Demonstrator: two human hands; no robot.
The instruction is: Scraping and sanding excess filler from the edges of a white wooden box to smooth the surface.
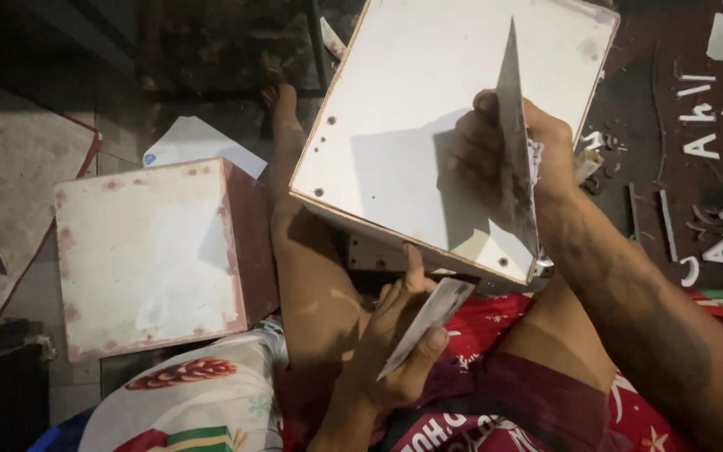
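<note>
Gripping a long pointed shard, the right hand has its fingers curled tight round the shard's lower part, with the tip standing upright above the knuckles. This hand lies over the white face of a board, near the board's lower right corner. The board is tilted, its near edge resting above the person's lap, and small dark screw holes dot its left and bottom margins.

Lower down, the left hand pinches a smaller pale sliver between thumb and bent fingers; the sliver slants up to the right, its upper end close under the board's near edge. One finger of this hand points up and touches the board's underside edge.

Beneath both hands lie the person's bare legs and red patterned shorts. A foot reaches out beside the board's left edge.

To the left, on the floor, sits a white box with reddish-stained edges, well apart from the hands. A white sheet shows behind it. A patterned cushion lies at the bottom left.

To the right of the board, white cut-out letters and scraps are scattered over the dark floor.
</note>
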